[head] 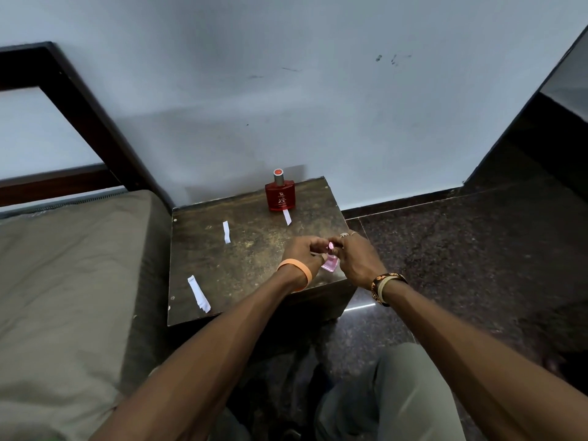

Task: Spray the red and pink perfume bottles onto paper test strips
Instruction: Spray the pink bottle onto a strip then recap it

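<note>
Your left hand [302, 253] held the pink bottle [329, 265] at the table's [248, 259] right edge, right hand [357, 260] pinched its cap [330, 248]; red bottle [280, 196] at far edge looked done, pink pending.

1. The wall [318, 90] rises right behind the counter's [254, 259] far edge, and the bed [63, 265] butts against its left edge. The right edge is open to the floor [445, 249].
2. The red perfume bottle [280, 195] stands upright at the far edge, toward the far right corner.
3. The left hand [304, 249] and right hand [356, 259] crowd the near right corner, gripping the pink perfume bottle [329, 264].
4. The single strip [226, 232] and the strip stack [199, 294] lie flat along the left side, with bare top between them and the hands.
</note>
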`<state>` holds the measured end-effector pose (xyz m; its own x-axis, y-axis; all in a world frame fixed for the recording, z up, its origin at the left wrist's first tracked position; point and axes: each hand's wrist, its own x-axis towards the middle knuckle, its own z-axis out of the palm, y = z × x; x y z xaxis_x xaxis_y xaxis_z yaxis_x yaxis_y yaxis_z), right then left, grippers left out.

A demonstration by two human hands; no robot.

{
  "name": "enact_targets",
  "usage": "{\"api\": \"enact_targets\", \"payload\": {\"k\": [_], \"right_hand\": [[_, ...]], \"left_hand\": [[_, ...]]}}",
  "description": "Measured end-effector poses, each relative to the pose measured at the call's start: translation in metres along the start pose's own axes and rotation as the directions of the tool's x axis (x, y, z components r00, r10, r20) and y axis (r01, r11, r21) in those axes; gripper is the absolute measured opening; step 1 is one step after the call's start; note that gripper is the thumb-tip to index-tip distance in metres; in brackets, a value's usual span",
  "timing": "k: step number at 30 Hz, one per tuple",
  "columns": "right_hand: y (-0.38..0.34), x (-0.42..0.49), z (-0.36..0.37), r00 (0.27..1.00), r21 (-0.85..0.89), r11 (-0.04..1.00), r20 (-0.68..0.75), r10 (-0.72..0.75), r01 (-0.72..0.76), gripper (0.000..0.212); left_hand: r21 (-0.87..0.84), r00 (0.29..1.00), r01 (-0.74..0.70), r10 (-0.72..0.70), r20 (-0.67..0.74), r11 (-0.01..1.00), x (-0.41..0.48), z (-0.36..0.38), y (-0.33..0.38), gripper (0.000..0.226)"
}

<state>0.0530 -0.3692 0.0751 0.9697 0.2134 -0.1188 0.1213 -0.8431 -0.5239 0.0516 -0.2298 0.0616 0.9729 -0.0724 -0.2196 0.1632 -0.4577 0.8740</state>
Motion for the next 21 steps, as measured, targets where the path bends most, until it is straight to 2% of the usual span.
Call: {"api": "enact_targets", "payload": {"k": [5,9,12,17,21], "right_hand": [[0.003,0.002,0.009,0.999,0.019,0.999,0.008,0.033,-0.033,0.025],[0.002,0.005,0.010,0.998,0.012,0.998,0.022,0.055,-0.056,0.032],[0.000,0.007,0.008,0.999,0.044,0.998,0.017,0.046,-0.046,0.040],[0.002,0.009,0.006,0.999,0.002,0.999,0.004,-0.036,0.036,0.022],[0.006,0.008,0.007,0.998,-0.064,0.997,-0.036,-0.043,0.041,0.023]], "left_hand": [[0.132,0.999,-0.004,0.008,-0.032,0.991,0.001,0.007,-0.006,0.035],[0.268,0.996,-0.061,0.074,-0.041,0.962,0.003,0.012,-0.008,0.035],[0.304,0.994,-0.031,0.061,-0.089,0.952,0.005,0.017,-0.010,0.032],[0.274,0.984,-0.011,0.059,-0.166,0.962,0.008,0.026,-0.009,0.026],[0.277,0.969,0.058,0.013,-0.247,0.959,0.012,0.032,-0.011,0.015]]}}
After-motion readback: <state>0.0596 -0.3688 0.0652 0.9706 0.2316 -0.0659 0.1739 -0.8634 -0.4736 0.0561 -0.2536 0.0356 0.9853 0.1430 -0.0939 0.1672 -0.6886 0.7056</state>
